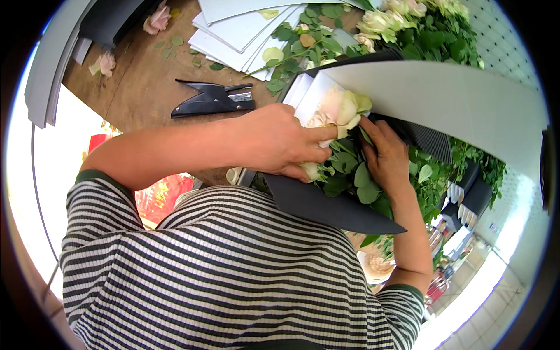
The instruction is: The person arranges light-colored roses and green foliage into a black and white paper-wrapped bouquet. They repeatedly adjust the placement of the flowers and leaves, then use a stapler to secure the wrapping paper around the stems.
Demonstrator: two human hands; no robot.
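Both hands work at a bouquet held against the striped shirt, over the near edge of the wooden table (146,87). Left hand (280,143) lies curled over the pale roses (338,108), fingers closed around the bunch where blooms meet stems. Right hand (388,157) presses into the green leaves (350,178) just beside it, fingers bent and tucked among the foliage; whether that grip pinches a stem or only pushes, I cannot tell. Black wrapping paper (326,207) cups the stems from below; a white sheet (443,96) stands behind the blooms. Risks, as judged: the left hand's closed grip sits right on the soft petals, so too much squeeze could bruise or snap a head. The black paper looks loosely folded and unfastened, so it could slip open and let stems slide down. The black stapler (213,99) lies well apart on the table, with loose white sheets (239,32) and fallen rose heads (156,20) beyond; reaching for it would free a hand and loosen the bundle.
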